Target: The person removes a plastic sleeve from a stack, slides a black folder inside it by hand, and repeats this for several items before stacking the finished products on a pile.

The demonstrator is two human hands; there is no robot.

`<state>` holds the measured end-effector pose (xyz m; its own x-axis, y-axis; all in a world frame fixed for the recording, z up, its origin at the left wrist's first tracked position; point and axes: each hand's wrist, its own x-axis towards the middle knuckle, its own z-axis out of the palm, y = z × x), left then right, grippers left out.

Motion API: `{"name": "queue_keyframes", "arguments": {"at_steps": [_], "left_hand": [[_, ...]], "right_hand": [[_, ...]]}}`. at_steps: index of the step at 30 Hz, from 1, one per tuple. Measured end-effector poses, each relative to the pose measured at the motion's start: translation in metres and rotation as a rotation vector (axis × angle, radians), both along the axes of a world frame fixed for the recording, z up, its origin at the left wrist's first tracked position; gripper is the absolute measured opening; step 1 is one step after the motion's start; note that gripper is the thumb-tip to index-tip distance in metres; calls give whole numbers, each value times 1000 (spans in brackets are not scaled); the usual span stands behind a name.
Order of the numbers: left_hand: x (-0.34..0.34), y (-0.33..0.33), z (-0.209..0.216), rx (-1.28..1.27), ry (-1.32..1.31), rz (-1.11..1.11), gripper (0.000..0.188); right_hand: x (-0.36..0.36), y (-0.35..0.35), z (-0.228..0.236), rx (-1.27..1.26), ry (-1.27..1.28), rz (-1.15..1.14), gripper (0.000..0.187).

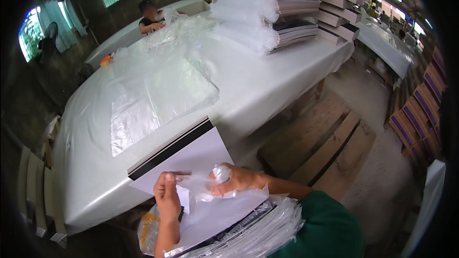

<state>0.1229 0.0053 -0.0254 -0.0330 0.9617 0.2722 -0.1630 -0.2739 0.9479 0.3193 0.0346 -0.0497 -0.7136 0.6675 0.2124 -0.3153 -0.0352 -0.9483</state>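
Observation:
Both hands work on a clear plastic bag stretched between them close to my body. My left hand (pixel 167 196) pinches one edge of the plastic bag (pixel 197 181). Bunched plastic sits in the closed fist of my right hand (pixel 233 180). Below them lies a flat white sheet (pixel 215 215), partly covered by the plastic. Right under it is a pile of flat items in clear plastic sleeves (pixel 260 231). Just beyond my hands, a stack of white sheets with a dark band (pixel 177 147) rests at the table's near edge.
Loose clear plastic bags (pixel 162 98) spread over the white-covered table (pixel 267 86). Tall stacks of sleeved sheets (pixel 244 9) stand at its far end. A person (pixel 150 19) works across the table. A wooden pallet (pixel 320 148) lies on the floor, with cartons (pixel 416 110) at the right.

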Motion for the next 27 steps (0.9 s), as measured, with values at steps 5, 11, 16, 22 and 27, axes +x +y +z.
{"name": "queue_keyframes", "arguments": {"at_steps": [5,11,16,22,27], "left_hand": [[-2,-26,2,-364,701,-784,1],[-45,-14,25,-51,-379,-406,18],[-30,-19,-3,-201,214,-630,14],[-54,-11,-14,-178,-246,-549,18],[-80,-12,-50,-191,85,-734,22]], "right_hand": [[19,13,11,-414,347,-222,20],[67,22,7,347,-249,25,20],[54,22,-13,-96,102,-38,15],[81,24,-5,-108,-154,93,15],[73,12,-13,-244,225,-102,12]]}}
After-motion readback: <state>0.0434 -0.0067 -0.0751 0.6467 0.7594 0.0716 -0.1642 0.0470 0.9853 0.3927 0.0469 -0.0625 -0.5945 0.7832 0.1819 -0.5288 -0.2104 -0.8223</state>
